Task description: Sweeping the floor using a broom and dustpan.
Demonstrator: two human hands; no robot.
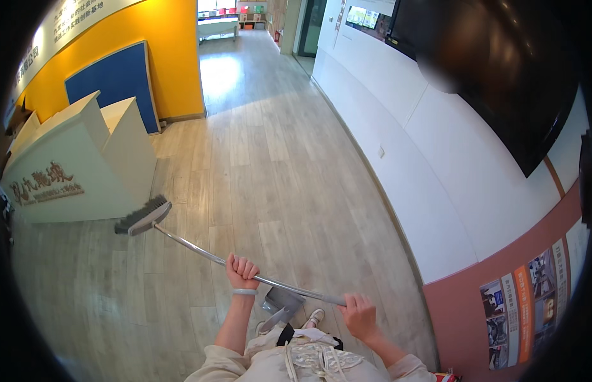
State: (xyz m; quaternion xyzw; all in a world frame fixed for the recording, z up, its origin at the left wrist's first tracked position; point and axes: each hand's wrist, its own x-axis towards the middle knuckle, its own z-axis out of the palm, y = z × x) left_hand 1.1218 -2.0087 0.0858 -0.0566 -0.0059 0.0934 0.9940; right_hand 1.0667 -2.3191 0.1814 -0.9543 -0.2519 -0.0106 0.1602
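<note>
Both my hands grip a broom by its silvery metal handle (195,249), which slants across in front of me. My left hand (242,271) is closed around the middle of the handle, a pale bangle on its wrist. At the grey end grip, my right hand (358,313) is wrapped round the tip. The broom head (145,217), grey with dark bristles, points to the left near the reception desk; whether it touches the floor I cannot tell. Below the handle, a grey dustpan (282,302) is at my feet, partly hidden by my clothing.
A white reception desk (81,167) bearing lettering stands at left, with a blue board (114,81) leaning on the yellow wall (174,57) behind. Wood-plank floor (262,191) runs ahead to a white table (218,27). Along the right wall hang a black screen (506,105) and a poster panel (525,296).
</note>
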